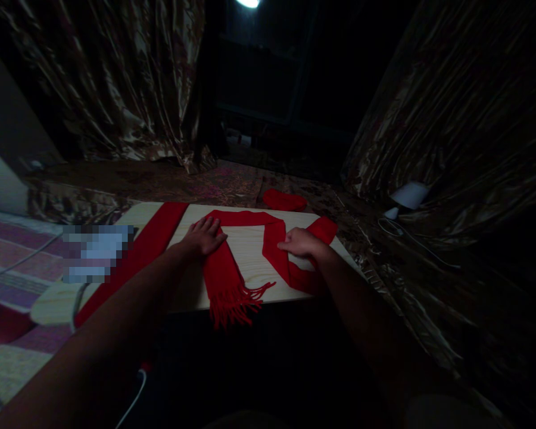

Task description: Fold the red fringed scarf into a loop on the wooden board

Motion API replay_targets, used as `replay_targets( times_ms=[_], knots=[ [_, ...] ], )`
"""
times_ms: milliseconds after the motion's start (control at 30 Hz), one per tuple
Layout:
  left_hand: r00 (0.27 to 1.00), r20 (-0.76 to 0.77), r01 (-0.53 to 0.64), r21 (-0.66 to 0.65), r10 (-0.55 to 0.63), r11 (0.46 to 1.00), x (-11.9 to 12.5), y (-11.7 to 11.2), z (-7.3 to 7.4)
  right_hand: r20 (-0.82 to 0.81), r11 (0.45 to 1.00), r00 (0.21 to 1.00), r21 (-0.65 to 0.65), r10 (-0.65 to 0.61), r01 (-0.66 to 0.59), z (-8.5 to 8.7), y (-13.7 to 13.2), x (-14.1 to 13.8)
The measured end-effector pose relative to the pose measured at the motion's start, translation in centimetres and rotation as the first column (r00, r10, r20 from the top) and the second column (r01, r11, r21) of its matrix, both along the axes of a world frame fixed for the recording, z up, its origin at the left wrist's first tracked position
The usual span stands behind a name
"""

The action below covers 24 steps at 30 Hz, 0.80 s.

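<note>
A long red fringed scarf (232,280) lies in a zigzag on a pale wooden board (245,244). My left hand (204,236) lies flat with fingers stretched out on the scarf's left fold, pressing it down. My right hand (300,243) is curled with fingers pinched on the scarf's right fold. The fringed end (236,304) hangs over the board's near edge. A second red scarf (147,244) runs diagonally across the board's left part.
A small red folded cloth (284,200) sits beyond the board. Patterned shiny curtains (451,119) hang at both sides, with a dark opening between them. A striped mat (13,250) lies at left, a white object (408,195) and cable at right.
</note>
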State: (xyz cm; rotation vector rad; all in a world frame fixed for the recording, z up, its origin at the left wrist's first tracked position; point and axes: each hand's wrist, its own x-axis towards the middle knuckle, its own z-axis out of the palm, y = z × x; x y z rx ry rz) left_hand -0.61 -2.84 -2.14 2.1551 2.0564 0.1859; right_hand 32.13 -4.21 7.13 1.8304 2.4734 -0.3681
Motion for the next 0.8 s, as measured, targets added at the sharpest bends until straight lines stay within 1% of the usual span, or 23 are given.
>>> replay_targets(
  times_ms=[33,67,100,133,167,200,267,300,367,433,500,600,667,733,800],
  knots=[
    [1.000,0.013,0.002,0.017,-0.002,1.000,0.0,-0.3,0.1,0.008,0.995,0.998,-0.078,0.059,-0.059,0.3,-1.2,0.7],
    [1.000,0.026,-0.002,0.048,0.001,0.999,0.1,-0.7,0.3,0.024,0.987,0.995,-0.136,0.094,-0.090,0.5,-2.5,1.6],
    [0.999,0.041,-0.003,0.097,-0.001,0.995,0.3,-1.3,0.6,0.038,0.984,0.994,-0.149,0.107,-0.100,0.6,-3.8,2.4],
    [0.998,0.059,0.005,0.155,-0.014,0.988,0.5,-2.1,1.0,0.072,0.988,0.993,-0.131,0.093,-0.083,0.5,-5.1,3.2],
    [0.996,0.079,0.015,0.231,-0.034,0.973,0.8,-3.2,1.4,0.087,0.991,0.992,-0.106,0.093,-0.083,0.3,-6.4,4.0],
    [0.989,0.098,0.073,0.292,-0.106,0.954,1.1,-4.5,1.9,0.074,0.994,0.992,-0.055,0.098,-0.094,0.1,-7.6,4.7],
    [0.956,0.152,0.186,0.347,-0.250,0.919,1.7,-7.5,3.0,0.043,0.992,0.992,0.038,0.120,-0.122,-0.7,-9.7,5.7],
    [0.936,0.180,0.227,0.344,-0.302,0.911,2.0,-9.1,3.5,0.020,0.984,0.989,0.102,0.145,-0.147,-1.1,-10.6,6.0],
    [0.911,0.224,0.264,0.328,-0.346,0.907,2.2,-12.1,4.3,-0.023,0.953,0.977,0.224,0.214,-0.203,-2.0,-11.9,6.2],
    [0.864,0.248,0.366,0.289,-0.438,0.885,2.1,-14.5,4.7,-0.040,0.921,0.960,0.298,0.276,-0.252,-3.0,-12.8,6.1],
    [0.825,0.238,0.454,0.259,-0.512,0.852,1.7,-16.2,4.4,-0.029,0.912,0.958,0.314,0.286,-0.263,-3.8,-13.2,6.1],
    [0.792,0.182,0.539,0.240,-0.582,0.808,0.8,-17.8,3.1,-0.041,0.927,0.970,0.307,0.242,-0.218,-4.9,-13.4,6.3],
    [0.796,0.137,0.544,0.269,-0.590,0.795,0.5,-18.4,1.9,-0.094,0.935,0.969,0.298,0.228,-0.191,-5.5,-13.4,6.5],
    [0.821,0.109,0.508,0.311,-0.561,0.803,0.5,-18.7,0.8,-0.152,0.937,0.959,0.297,0.238,-0.185,-5.9,-13.4,6.7],
    [0.847,0.098,0.465,0.341,-0.522,0.817,0.7,-18.8,0.0,-0.192,0.933,0.947,0.306,0.257,-0.191,-6.1,-13.5,6.6]
  ],
)
